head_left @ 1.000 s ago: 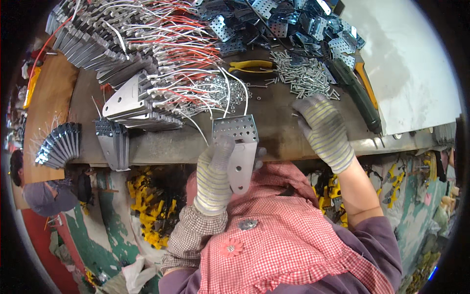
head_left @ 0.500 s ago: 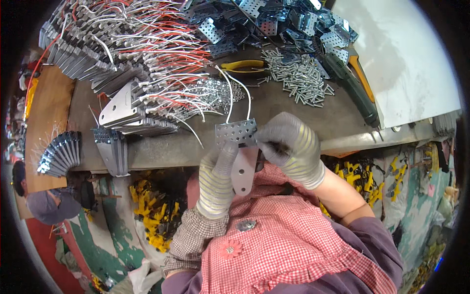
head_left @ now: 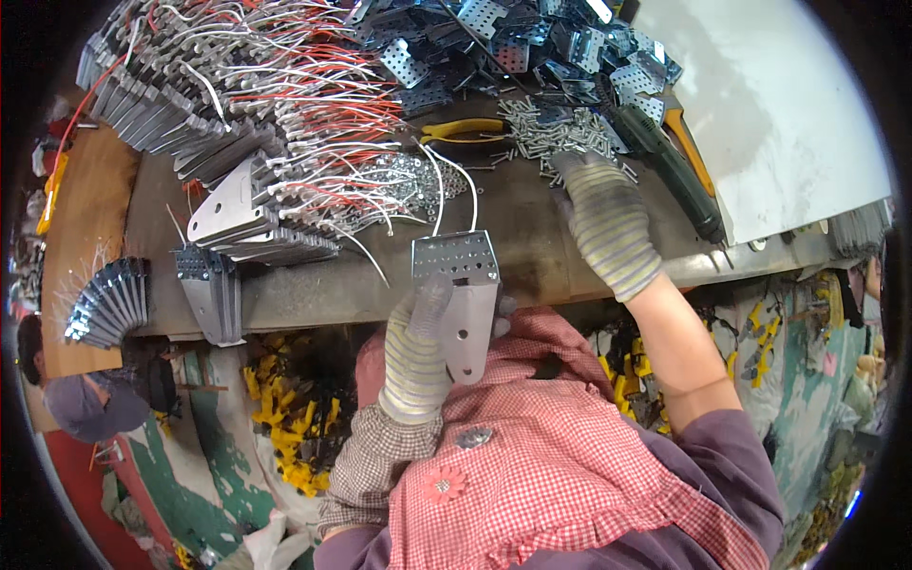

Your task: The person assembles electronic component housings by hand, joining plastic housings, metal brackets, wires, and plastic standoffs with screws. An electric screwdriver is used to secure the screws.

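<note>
My left hand point(head_left: 418, 356) in a striped glove is closed around a tapered grey metal plate point(head_left: 467, 332) with holes down its middle. A perforated metal bracket point(head_left: 454, 255) sits across the plate's wide end, and two white wires point(head_left: 472, 195) rise from it. My right hand point(head_left: 613, 223), also gloved, reaches over the bench with its fingertips at the near edge of a pile of small silvery screws point(head_left: 546, 128). Its fingers are stretched forward with the thumb apart; nothing shows in them, though the tips are partly hidden.
Stacked plates with red and white wires point(head_left: 313, 123) fill the bench's left. Small nuts point(head_left: 413, 185) lie beside them, near yellow-handled pliers point(head_left: 463, 129). Perforated brackets point(head_left: 570, 47) heap at the back. A dark green power screwdriver point(head_left: 670, 171) lies right. Another person's cap point(head_left: 95, 404) shows at left.
My right hand has left the bracket and moved forward and right to the screw pile. My left hand keeps the plate, now tilted so more of the bracket's inside shows.
</note>
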The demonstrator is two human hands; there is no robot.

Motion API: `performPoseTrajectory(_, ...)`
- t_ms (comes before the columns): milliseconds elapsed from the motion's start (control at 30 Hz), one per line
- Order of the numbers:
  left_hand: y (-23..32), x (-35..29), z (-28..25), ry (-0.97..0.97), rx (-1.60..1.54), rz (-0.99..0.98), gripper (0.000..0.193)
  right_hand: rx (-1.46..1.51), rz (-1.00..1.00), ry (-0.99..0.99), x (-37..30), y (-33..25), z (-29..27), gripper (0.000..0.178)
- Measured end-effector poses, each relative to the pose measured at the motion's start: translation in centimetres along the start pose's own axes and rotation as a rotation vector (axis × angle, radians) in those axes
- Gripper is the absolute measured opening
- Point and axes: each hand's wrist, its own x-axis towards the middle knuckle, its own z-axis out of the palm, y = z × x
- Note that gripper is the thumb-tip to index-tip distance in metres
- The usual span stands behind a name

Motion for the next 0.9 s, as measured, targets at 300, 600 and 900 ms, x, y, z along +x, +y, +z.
performPoseTrajectory(300,0.0,-0.7,0.2,-0.029,-0.012,0.063,0.064,0.053,0.027,-0.217,1.6,1.5,-1.8,0.051)
performPoseTrajectory(600,0.0,-0.9,0.3,-0.045,-0.065,0.079,0.065,-0.172,0.001,-0.268,1.4,-0.3,-2.5,0.017)
performPoseTrajectory(900,-0.4,-0.7,0.0,-0.133,-0.090,0.061,0.055,0.119,-0.107,0.167,-0.4,0.9,-1.5,0.027)
